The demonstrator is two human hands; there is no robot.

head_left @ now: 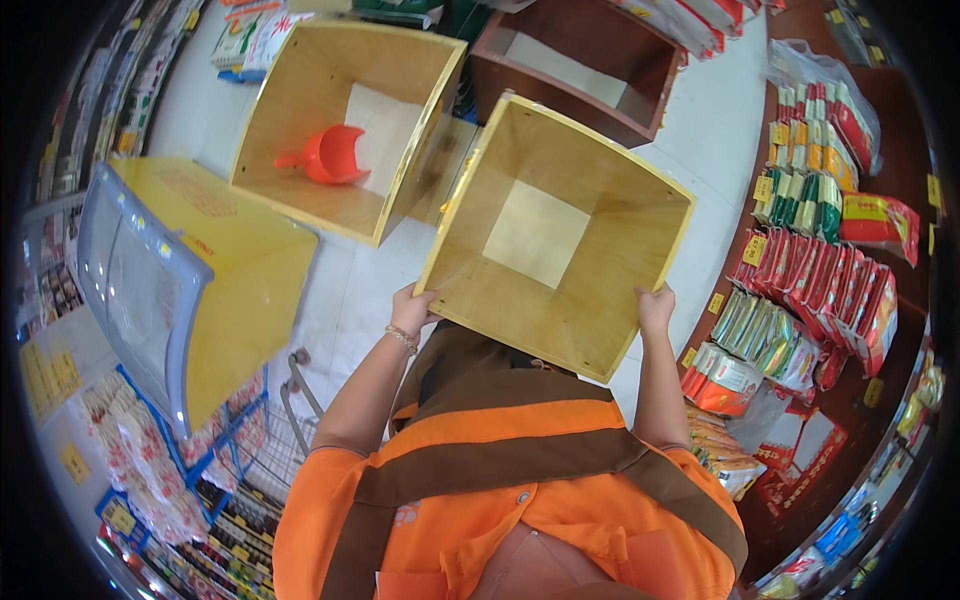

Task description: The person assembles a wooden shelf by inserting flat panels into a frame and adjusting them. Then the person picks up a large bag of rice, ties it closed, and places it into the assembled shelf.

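We stand in a shop aisle with a pale tiled floor [340,290] under us, and dark wooden shelves [880,400] of packaged goods curve along our right side. Nearest to us is our own orange top with brown bands. Just above it, we hold a large empty wooden box [555,235], light plywood with a yellow-trimmed rim, lifted up in front of us with its open mouth facing the camera, so its pale square bottom shows. Our left hand [412,308] grips the box's lower left corner, fingers closed on the edge, a beaded bracelet on that wrist. Our right hand [655,306] clasps the lower right corner the same way.

To our lower left, a wire shopping cart [290,420] with a blue frame stands beside a yellow chest freezer [220,270] with a curved glass lid. Beyond the held box, a second wooden box [345,125] of the same kind lies on the floor, apart from ours, with an orange plastic scoop [330,157] resting inside it. Farther still sits a dark brown wooden box [580,65], also empty. Red and green packets [810,270] fill the shelves on the right, with small yellow price tags along the edges.
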